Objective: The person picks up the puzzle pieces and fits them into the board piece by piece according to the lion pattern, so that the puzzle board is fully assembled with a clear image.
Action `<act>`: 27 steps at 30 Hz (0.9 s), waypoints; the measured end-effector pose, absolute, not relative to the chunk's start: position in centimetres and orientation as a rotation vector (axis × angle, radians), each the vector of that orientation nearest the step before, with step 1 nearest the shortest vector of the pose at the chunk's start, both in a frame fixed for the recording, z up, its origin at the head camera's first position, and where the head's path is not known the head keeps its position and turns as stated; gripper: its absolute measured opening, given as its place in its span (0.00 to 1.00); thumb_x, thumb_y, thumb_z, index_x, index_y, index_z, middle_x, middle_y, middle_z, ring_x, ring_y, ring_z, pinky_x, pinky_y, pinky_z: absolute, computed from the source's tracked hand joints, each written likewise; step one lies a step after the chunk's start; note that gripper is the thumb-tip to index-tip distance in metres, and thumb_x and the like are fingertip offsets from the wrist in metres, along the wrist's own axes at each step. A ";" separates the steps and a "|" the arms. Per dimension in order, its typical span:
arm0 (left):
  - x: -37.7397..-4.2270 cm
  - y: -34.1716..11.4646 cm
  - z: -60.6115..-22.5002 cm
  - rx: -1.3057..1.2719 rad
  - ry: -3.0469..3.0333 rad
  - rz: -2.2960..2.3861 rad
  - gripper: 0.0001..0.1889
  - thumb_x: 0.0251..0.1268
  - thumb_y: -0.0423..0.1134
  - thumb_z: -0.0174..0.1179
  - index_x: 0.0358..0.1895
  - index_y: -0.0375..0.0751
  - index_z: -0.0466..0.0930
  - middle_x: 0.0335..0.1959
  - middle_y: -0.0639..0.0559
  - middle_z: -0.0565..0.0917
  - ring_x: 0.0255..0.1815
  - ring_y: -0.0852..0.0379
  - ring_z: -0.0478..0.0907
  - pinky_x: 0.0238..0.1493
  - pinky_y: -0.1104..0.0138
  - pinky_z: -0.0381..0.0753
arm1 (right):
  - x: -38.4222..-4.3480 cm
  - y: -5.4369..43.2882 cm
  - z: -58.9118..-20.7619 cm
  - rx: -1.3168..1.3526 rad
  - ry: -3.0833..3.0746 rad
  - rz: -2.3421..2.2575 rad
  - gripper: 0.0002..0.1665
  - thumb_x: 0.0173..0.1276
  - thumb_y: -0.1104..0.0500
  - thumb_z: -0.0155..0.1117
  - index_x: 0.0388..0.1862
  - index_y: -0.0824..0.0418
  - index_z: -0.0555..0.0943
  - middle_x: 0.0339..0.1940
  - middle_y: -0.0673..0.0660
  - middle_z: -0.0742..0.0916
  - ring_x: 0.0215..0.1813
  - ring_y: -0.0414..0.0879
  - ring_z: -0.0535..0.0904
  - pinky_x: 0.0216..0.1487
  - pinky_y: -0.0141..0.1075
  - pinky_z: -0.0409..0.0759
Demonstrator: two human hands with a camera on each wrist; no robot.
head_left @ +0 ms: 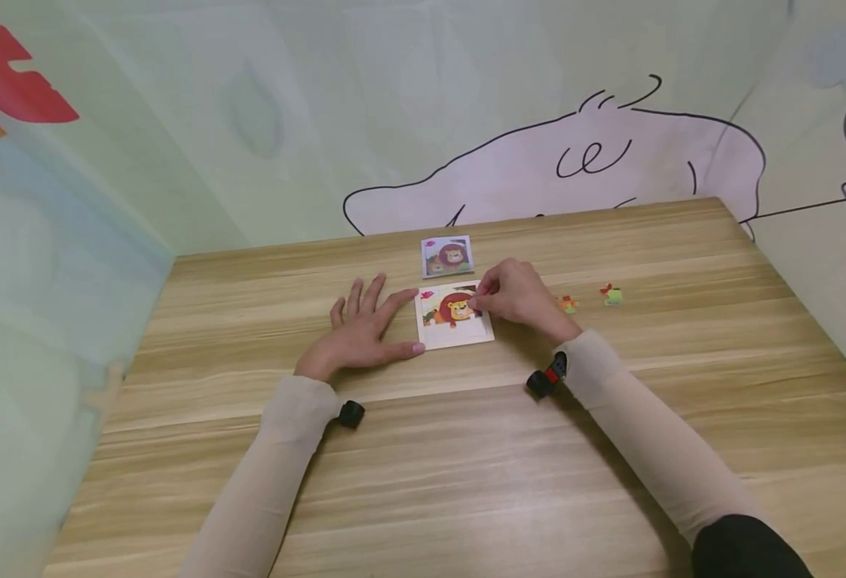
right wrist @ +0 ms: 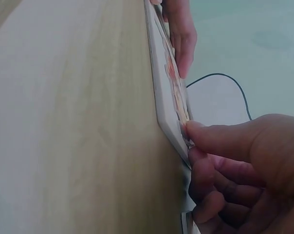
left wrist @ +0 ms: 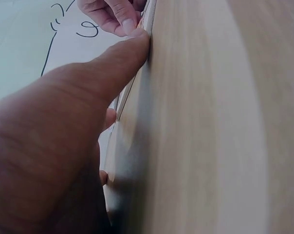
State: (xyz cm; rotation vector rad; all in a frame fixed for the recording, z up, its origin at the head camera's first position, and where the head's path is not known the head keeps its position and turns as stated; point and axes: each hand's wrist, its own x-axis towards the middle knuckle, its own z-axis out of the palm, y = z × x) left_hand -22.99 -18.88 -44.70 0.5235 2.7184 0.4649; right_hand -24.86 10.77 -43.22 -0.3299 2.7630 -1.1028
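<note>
A lion jigsaw puzzle in a white tray [head_left: 459, 336] lies on the table, its upper part filled with picture and its lower strip bare white. My left hand [head_left: 361, 333] rests flat beside it with fingers spread, thumb at the near left corner and index finger at the far left one. At the tray's right side, my right hand [head_left: 520, 295] pinches a puzzle piece between thumb and index finger, low against the picture. The fingers hide most of that piece. In the right wrist view, the thumb [right wrist: 220, 139] lies right at the tray's edge [right wrist: 162, 109].
A card [head_left: 447, 257] with the same lion picture lies just beyond the tray. Right of my right hand are two loose spots of pieces, an orange-green piece [head_left: 569, 304] and a green-red piece [head_left: 612, 295]. A wall with cartoon drawings stands behind the wooden table [head_left: 430, 457].
</note>
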 end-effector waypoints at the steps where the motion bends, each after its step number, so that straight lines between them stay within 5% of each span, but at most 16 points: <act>1: -23.0 -18.9 -44.7 0.523 2.717 0.467 0.51 0.64 0.76 0.62 0.87 0.74 0.47 0.92 0.45 0.28 0.90 0.33 0.17 0.83 0.29 0.26 | -24.9 10.7 -43.2 -0.328 2.766 -1.097 0.11 0.70 0.53 0.78 0.34 0.60 0.90 0.28 0.53 0.87 0.32 0.46 0.77 0.35 0.35 0.72; 21: -23.1 -18.9 -44.7 0.533 2.718 0.476 0.52 0.64 0.77 0.62 0.87 0.74 0.47 0.92 0.45 0.28 0.90 0.34 0.17 0.83 0.29 0.26 | -24.8 10.7 -43.5 -0.306 2.734 -1.119 0.11 0.71 0.55 0.77 0.38 0.58 0.83 0.35 0.57 0.88 0.36 0.48 0.78 0.36 0.35 0.72; 27: -22.8 -18.8 -44.4 0.517 2.705 0.476 0.51 0.65 0.76 0.62 0.87 0.75 0.46 0.92 0.46 0.26 0.90 0.34 0.16 0.83 0.30 0.25 | -24.9 11.3 -43.1 -0.308 2.718 -1.180 0.09 0.73 0.55 0.74 0.38 0.58 0.84 0.33 0.57 0.87 0.30 0.46 0.78 0.30 0.34 0.74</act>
